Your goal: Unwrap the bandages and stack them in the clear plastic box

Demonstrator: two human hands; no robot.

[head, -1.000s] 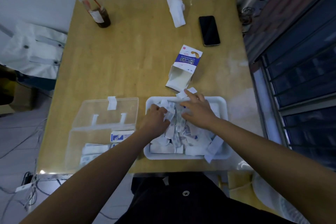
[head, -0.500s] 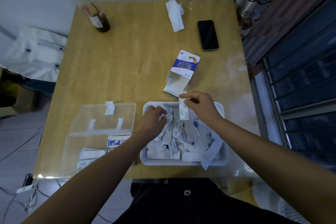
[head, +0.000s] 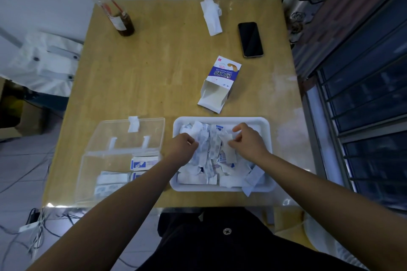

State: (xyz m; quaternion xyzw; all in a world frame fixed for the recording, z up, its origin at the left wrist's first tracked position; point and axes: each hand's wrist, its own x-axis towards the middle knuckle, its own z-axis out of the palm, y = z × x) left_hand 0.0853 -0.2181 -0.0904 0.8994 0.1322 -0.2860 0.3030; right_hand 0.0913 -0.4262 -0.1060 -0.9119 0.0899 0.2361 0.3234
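Matt wooden table (head: 167, 68), glossy plastic tray (head: 220, 119)

clear plastic box (head: 123, 154) left of tray (head: 221, 119), carton (head: 219, 84) behind

Both hands reach into the white tray (head: 220, 119), which is heaped with bandage wrappers (head: 206, 164). The right hand (head: 250, 141) pinches a wrapped bandage (head: 228, 149) above the heap. The left hand (head: 182, 147) curls against the pile, its grip unclear. Just left of the tray, the open clear plastic box (head: 105, 160) holds stacked bandages (head: 112, 177). An opened bandage carton (head: 220, 83) lies beyond the tray.
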